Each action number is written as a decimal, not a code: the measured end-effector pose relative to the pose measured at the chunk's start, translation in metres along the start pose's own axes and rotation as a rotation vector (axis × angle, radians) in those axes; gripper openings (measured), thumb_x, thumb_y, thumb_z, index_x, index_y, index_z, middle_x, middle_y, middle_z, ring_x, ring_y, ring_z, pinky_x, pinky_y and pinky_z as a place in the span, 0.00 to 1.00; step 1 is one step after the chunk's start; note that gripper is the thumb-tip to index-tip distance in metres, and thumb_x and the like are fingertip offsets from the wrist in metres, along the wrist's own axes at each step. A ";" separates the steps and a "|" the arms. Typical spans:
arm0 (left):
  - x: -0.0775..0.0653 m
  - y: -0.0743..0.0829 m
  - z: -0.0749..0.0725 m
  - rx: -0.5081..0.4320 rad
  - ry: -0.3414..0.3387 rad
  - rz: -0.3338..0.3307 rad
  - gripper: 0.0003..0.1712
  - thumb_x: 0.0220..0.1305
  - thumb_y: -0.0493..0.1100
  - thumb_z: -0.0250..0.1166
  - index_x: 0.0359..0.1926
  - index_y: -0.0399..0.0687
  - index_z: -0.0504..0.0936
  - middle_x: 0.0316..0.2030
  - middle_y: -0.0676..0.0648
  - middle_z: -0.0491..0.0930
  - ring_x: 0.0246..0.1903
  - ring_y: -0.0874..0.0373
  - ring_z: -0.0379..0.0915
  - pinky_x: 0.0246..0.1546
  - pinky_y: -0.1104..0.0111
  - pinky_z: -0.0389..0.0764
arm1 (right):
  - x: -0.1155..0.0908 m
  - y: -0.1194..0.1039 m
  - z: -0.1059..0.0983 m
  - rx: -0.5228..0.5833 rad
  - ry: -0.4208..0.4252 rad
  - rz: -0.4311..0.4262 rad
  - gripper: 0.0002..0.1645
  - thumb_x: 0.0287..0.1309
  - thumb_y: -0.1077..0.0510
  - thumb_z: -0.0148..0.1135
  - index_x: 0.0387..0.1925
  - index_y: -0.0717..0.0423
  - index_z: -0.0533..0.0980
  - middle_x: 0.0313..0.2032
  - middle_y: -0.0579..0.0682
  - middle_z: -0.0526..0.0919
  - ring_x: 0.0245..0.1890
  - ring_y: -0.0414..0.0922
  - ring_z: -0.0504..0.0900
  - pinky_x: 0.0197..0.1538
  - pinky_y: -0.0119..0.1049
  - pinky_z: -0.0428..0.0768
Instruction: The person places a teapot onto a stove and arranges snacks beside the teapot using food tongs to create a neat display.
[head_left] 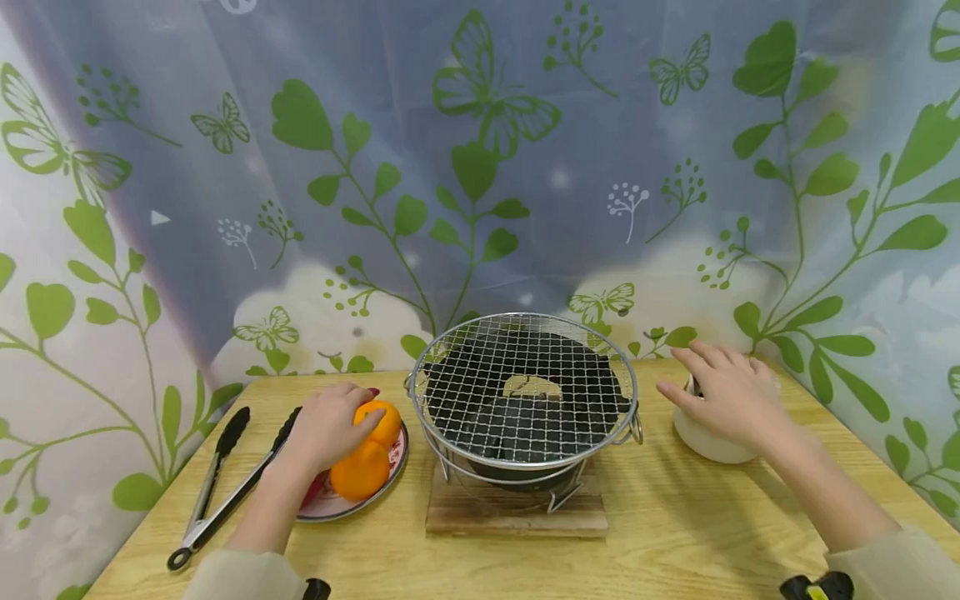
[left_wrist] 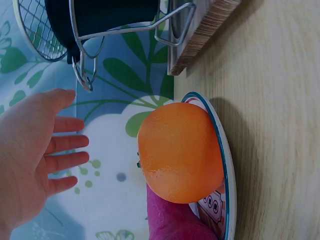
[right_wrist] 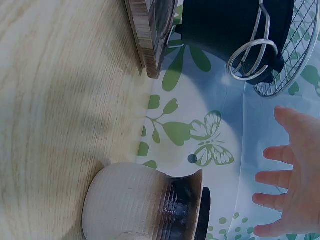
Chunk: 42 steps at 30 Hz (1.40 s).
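Observation:
My left hand (head_left: 326, 429) hovers, fingers loosely extended, over a patterned plate (head_left: 348, 510) at the left, overlapping it in the head view. On that plate sit smooth orange fruits that look like persimmons (head_left: 362, 472), with a magenta-skinned piece (left_wrist: 175, 220) beside them. The left wrist view shows the fingers apart from the nearest orange fruit (left_wrist: 180, 150). Over at the right, my right hand (head_left: 731, 400) is spread above a pale clay pot (head_left: 708, 437) with a dark glazed neck (right_wrist: 175, 207). A gap shows between those fingers and the pot in the right wrist view.
Between the hands, a round wire grill net (head_left: 525, 433) covers a black brazier (head_left: 517, 475) in a wire stand on a wooden board (head_left: 517, 521). Metal tongs (head_left: 225, 512) with black tips lie left of the plate. A leaf-patterned curtain (head_left: 480, 167) hangs behind the table.

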<state>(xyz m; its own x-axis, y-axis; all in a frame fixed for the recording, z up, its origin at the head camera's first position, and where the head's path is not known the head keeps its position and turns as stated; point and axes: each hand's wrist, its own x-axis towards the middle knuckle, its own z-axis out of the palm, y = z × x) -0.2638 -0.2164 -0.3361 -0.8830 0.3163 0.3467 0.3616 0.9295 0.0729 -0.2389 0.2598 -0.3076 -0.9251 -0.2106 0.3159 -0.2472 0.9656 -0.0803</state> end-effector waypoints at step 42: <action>-0.030 0.048 0.032 0.057 0.106 0.564 0.14 0.49 0.53 0.68 0.27 0.49 0.80 0.25 0.55 0.72 0.29 0.60 0.72 0.36 0.67 0.77 | -0.043 0.037 0.004 0.014 0.030 -0.013 0.28 0.58 0.47 0.60 0.53 0.62 0.73 0.48 0.70 0.75 0.46 0.68 0.73 0.40 0.60 0.71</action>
<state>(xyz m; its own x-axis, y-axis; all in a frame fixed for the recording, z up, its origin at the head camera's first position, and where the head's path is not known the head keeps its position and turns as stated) -0.2291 -0.1752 -0.3726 -0.5229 0.7478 0.4091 0.7485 0.6325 -0.1996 -0.2089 0.3041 -0.3278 -0.9128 -0.2187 0.3449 -0.2639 0.9604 -0.0894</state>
